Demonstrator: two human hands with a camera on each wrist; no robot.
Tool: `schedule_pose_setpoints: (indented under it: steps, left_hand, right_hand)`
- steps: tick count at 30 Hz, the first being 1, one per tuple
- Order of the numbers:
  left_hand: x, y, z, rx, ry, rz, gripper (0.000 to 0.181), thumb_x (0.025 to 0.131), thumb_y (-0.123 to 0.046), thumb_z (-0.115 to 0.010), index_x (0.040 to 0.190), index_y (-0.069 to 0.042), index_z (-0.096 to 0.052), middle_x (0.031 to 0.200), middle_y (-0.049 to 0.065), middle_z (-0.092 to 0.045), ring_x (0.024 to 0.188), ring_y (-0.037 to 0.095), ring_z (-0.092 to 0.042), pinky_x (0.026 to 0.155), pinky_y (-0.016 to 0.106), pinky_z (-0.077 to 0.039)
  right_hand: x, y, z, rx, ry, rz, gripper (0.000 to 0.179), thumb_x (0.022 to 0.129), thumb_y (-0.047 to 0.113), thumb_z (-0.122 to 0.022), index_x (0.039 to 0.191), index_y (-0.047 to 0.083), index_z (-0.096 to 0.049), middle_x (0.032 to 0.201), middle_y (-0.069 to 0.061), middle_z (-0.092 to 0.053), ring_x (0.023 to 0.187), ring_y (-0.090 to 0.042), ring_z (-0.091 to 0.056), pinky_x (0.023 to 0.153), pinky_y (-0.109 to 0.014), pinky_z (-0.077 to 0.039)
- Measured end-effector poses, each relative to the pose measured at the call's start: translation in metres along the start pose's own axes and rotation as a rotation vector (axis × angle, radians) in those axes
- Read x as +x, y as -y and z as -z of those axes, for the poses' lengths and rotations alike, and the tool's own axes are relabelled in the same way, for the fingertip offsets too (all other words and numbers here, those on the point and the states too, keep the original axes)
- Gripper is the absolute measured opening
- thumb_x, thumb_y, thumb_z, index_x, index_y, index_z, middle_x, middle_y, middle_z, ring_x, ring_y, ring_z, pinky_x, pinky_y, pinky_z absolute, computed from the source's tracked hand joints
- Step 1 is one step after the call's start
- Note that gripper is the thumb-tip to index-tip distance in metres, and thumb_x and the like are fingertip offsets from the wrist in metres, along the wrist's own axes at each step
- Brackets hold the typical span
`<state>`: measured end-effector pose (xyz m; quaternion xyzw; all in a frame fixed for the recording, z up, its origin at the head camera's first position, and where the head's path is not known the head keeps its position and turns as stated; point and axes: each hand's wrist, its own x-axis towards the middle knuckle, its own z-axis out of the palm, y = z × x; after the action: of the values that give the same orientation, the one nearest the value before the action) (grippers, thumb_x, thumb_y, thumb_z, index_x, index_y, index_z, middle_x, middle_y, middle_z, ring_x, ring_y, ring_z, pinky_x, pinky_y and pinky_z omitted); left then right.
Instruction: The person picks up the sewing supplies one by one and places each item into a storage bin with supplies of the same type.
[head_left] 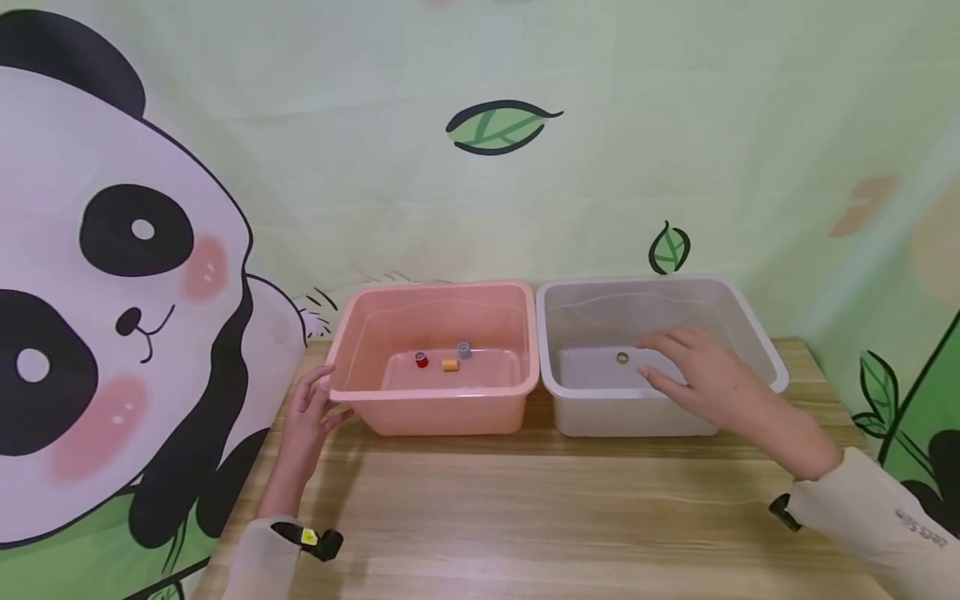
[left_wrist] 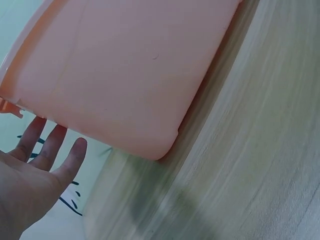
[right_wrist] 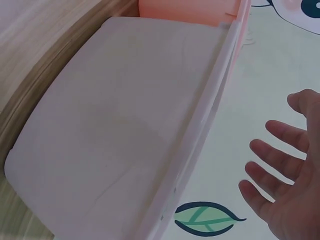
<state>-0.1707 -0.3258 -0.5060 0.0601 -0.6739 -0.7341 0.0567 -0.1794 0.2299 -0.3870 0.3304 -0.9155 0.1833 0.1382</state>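
Note:
My left hand point(head_left: 309, 407) is at the left end of a pink plastic basin point(head_left: 433, 414), its fingertips touching the rim. In the left wrist view the fingers point(left_wrist: 50, 145) look spread and nearly straight beside the basin's wall. Inside the pink basin lie a small red cylinder point(head_left: 422, 360), an orange one point(head_left: 450, 365) and a grey-blue one point(head_left: 464, 350). Over the grey basin point(head_left: 637, 419) hovers my right hand point(head_left: 708, 379), holding nothing, fingers apart in the right wrist view. A small brass-coloured round piece point(head_left: 622, 357) lies on that basin's floor, left of the hand.
Both basins stand side by side on a wood-grain table point(head_left: 525, 517), close to a green cloth backdrop point(head_left: 360, 167) printed with a panda and leaves. Dark straps with small devices point(head_left: 326, 543) sit at the sleeve cuffs.

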Motion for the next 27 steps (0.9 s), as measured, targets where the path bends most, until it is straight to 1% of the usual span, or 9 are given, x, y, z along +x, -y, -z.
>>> schedule_pose_setpoints:
  steps: [5, 7, 9, 12, 15, 19, 23, 25, 27]
  left_hand:
    - [0.001, -0.004, -0.001, 0.037, 0.012, 0.004, 0.049, 0.107, -0.038, -0.05, 0.149, -0.014, -0.04, 0.147, 0.012, -0.046, 0.105, 0.007, -0.065, 0.092, 0.036, -0.057]
    - [0.0, -0.006, -0.002, 0.076, 0.019, 0.002, 0.05, 0.107, -0.039, -0.049, 0.149, -0.013, -0.039, 0.146, 0.016, -0.046, 0.104, 0.006, -0.066, 0.092, 0.035, -0.057]
    - [-0.001, -0.01, -0.002, 0.141, 0.026, -0.008, 0.05, 0.108, -0.039, -0.047, 0.15, -0.011, -0.038, 0.143, 0.019, -0.047, 0.103, 0.004, -0.066, 0.092, 0.034, -0.057]
    - [-0.005, -0.014, -0.001, 0.273, 0.019, -0.037, 0.05, 0.109, -0.038, -0.044, 0.15, -0.01, -0.039, 0.141, 0.022, -0.049, 0.105, 0.005, -0.064, 0.091, 0.03, -0.056]
    - [-0.008, -0.019, 0.0, 0.403, 0.004, -0.077, 0.048, 0.11, -0.036, -0.043, 0.15, -0.01, -0.041, 0.145, 0.019, -0.048, 0.115, 0.015, -0.06, 0.092, 0.029, -0.052]
    - [-0.011, -0.024, -0.002, 0.579, -0.035, -0.174, 0.045, 0.11, -0.031, -0.045, 0.149, -0.009, -0.046, 0.149, 0.018, -0.044, 0.128, 0.033, -0.052, 0.1, 0.043, -0.047]
    - [-0.018, -0.032, -0.004, 0.787, -0.066, -0.291, 0.043, 0.11, -0.03, -0.045, 0.148, -0.01, -0.05, 0.15, 0.021, -0.042, 0.138, 0.041, -0.042, 0.107, 0.062, -0.039]
    - [-0.024, -0.037, -0.007, 0.882, -0.042, -0.356, 0.042, 0.111, -0.028, -0.043, 0.148, -0.01, -0.051, 0.153, 0.021, -0.04, 0.141, 0.043, -0.038, 0.108, 0.067, -0.034]
    - [-0.03, -0.043, -0.01, 0.973, 0.003, -0.446, 0.041, 0.111, -0.025, -0.043, 0.147, -0.008, -0.053, 0.154, 0.022, -0.04, 0.141, 0.045, -0.037, 0.109, 0.068, -0.032]
  right_hand:
    - [-0.005, 0.002, -0.001, -0.008, -0.005, -0.016, 0.037, 0.095, 0.019, -0.071, 0.128, 0.003, -0.065, 0.131, -0.018, -0.062, 0.124, -0.04, -0.054, 0.103, -0.059, -0.043]
    - [-0.008, 0.002, -0.001, -0.009, -0.006, -0.013, 0.04, 0.095, 0.02, -0.071, 0.13, 0.003, -0.063, 0.134, -0.018, -0.061, 0.126, -0.04, -0.052, 0.104, -0.059, -0.043]
    - [-0.011, 0.003, -0.001, -0.015, -0.011, -0.009, 0.042, 0.095, 0.021, -0.071, 0.132, 0.004, -0.062, 0.135, -0.018, -0.06, 0.127, -0.04, -0.052, 0.103, -0.059, -0.043]
    - [-0.015, 0.006, -0.004, -0.017, -0.015, 0.004, 0.044, 0.095, 0.022, -0.071, 0.134, 0.004, -0.062, 0.136, -0.019, -0.059, 0.127, -0.041, -0.051, 0.103, -0.061, -0.042]
    - [-0.019, 0.009, -0.007, -0.027, -0.014, -0.009, 0.045, 0.095, 0.022, -0.071, 0.135, 0.004, -0.061, 0.137, -0.02, -0.059, 0.129, -0.043, -0.049, 0.104, -0.061, -0.04]
    - [-0.025, 0.011, -0.01, -0.041, -0.018, -0.039, 0.046, 0.096, 0.024, -0.07, 0.136, 0.004, -0.06, 0.138, -0.021, -0.058, 0.131, -0.044, -0.047, 0.105, -0.062, -0.039]
    - [-0.03, 0.012, -0.012, -0.05, -0.025, -0.055, 0.047, 0.097, 0.026, -0.068, 0.138, 0.005, -0.059, 0.139, -0.021, -0.057, 0.132, -0.044, -0.046, 0.105, -0.062, -0.04]
    - [-0.034, 0.013, -0.012, -0.045, -0.016, -0.07, 0.049, 0.098, 0.027, -0.067, 0.14, 0.005, -0.057, 0.142, -0.021, -0.055, 0.135, -0.045, -0.044, 0.106, -0.062, -0.039]
    - [-0.039, 0.013, -0.012, -0.043, 0.001, -0.083, 0.05, 0.099, 0.029, -0.066, 0.143, 0.006, -0.056, 0.145, -0.021, -0.053, 0.137, -0.046, -0.042, 0.109, -0.062, -0.037]
